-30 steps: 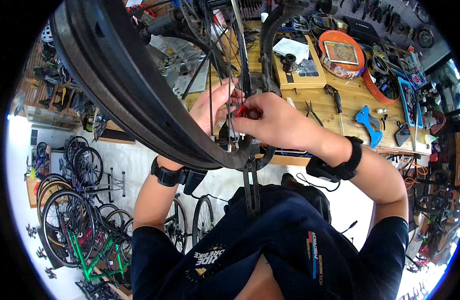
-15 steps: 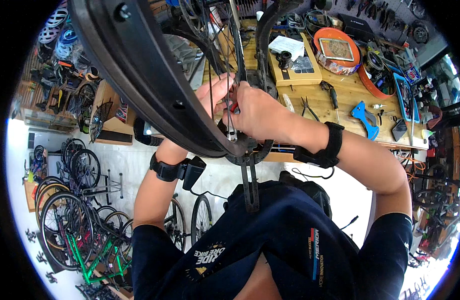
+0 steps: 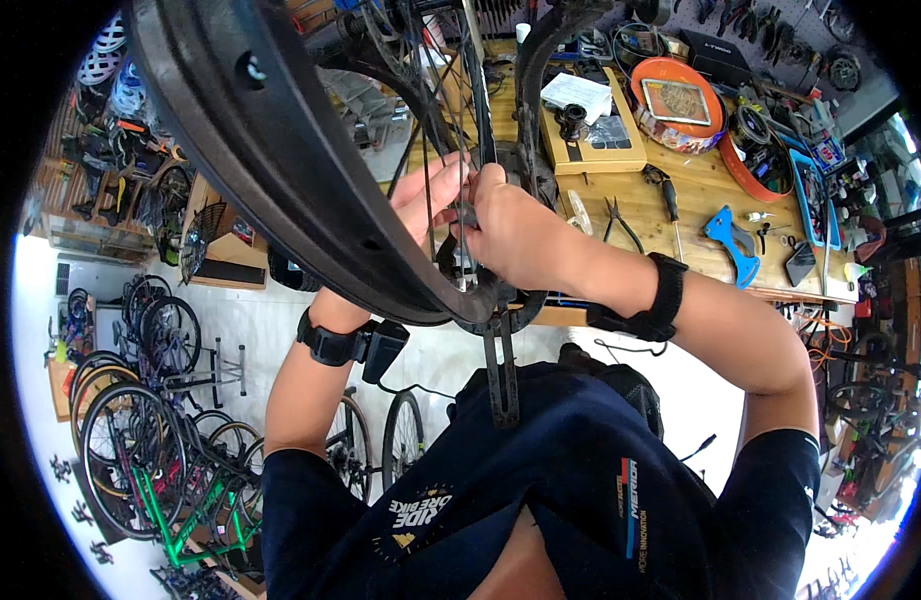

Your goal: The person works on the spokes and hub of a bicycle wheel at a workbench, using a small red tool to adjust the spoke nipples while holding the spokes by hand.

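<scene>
A bicycle wheel with a black rim (image 3: 315, 170) stands upright in a dark truing stand (image 3: 502, 370) directly ahead of me. My left hand (image 3: 432, 195) reaches in behind the spokes from the rim's left side. Its fingers are bent together, their tips meeting the right hand's fingers; what they pinch is hidden. From the right, my right hand (image 3: 520, 225) is closed at the spokes (image 3: 427, 120), just above the lower part of the rim. A small grey-ended tool (image 3: 465, 214), apparently a spoke wrench, pokes out between its fingers, mostly covered.
On the wooden workbench (image 3: 695, 225) lie pliers (image 3: 621, 224), a screwdriver (image 3: 663, 192), a blue tool (image 3: 730, 246) and a cardboard box (image 3: 592, 150). An orange round tin (image 3: 677, 92) stands farther back. Several bicycles (image 3: 140, 450) are parked at the left.
The rim has shifted slightly left and downward in view. My right hand has turned a little: the red part between its fingers is gone from sight and a grey end shows.
</scene>
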Tool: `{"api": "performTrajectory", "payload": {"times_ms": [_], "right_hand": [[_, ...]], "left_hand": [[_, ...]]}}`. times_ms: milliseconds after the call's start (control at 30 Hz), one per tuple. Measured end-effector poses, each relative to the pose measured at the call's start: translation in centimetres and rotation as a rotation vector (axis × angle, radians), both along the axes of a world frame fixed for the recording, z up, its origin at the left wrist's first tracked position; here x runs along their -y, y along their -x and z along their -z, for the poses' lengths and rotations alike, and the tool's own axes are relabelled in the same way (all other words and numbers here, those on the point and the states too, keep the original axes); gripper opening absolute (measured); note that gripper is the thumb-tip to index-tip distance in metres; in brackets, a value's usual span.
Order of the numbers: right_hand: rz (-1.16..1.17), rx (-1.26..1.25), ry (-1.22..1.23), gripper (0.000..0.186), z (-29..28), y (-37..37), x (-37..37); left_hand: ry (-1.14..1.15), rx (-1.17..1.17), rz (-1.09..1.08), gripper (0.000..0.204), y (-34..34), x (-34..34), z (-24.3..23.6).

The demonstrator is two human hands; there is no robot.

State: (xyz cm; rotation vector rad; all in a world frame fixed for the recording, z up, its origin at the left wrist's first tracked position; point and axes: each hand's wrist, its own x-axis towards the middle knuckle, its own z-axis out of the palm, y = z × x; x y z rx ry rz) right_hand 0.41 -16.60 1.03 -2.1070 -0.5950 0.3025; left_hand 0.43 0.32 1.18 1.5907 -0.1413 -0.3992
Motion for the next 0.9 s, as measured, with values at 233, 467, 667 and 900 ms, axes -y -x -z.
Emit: {"api": "performTrajectory", "payload": {"times_ms": [233, 467, 667, 900], "right_hand": [[0.016, -0.808, -0.413, 0.033, -2.0, 0.1, 2.5], [-0.02, -0.33, 0.069, 0.048, -3.3, 0.6, 2.2], [-0.119, -0.102, 0.092, 0.034, -1.4, -0.5, 1.9], [-0.47, -0.531, -0.228, 0.024, 0.8, -3.5, 3.5]], "left_hand": [[-0.058, 0.0, 0.023, 0.065, 0.4, 0.0, -0.9], [-0.025, -0.027, 0.025, 0.062, 0.2, -0.2, -1.2], [-0.042, -0.004, 0.012, 0.06, 0.3, 0.1, -0.6], [0.004, 0.019, -0.033, 0.061, 0.4, 0.0, 0.2]]}}
